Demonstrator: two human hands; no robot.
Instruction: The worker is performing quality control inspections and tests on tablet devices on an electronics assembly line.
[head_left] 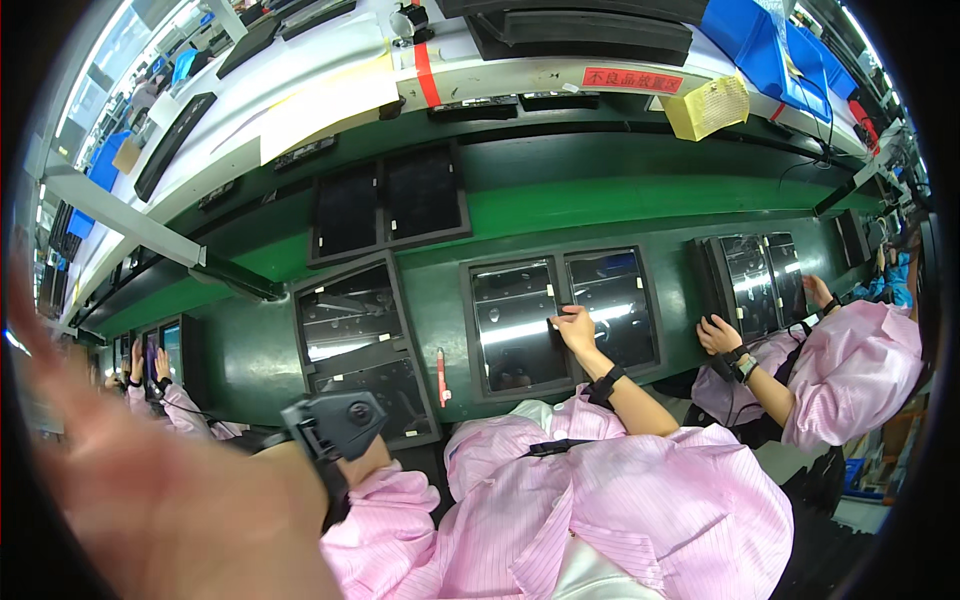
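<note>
My left hand is raised very near the camera, large and smeared at the left, so its fingers cannot be read. A black strap with a small camera-like box sits on that wrist. In front of me lies a dark tray with two glossy black panels, each with small white tabs. My right hand, a black band on its wrist, rests at the tray's middle divider by the left panel. Its thumb and fingers are pinched together at the panel's edge; whatever they grip is too small to tell.
Left of it is another panel tray, with a red pen-like tool between. A further tray lies behind. Co-workers' hands work over panels at right and far left. A white shelf runs above the green bench.
</note>
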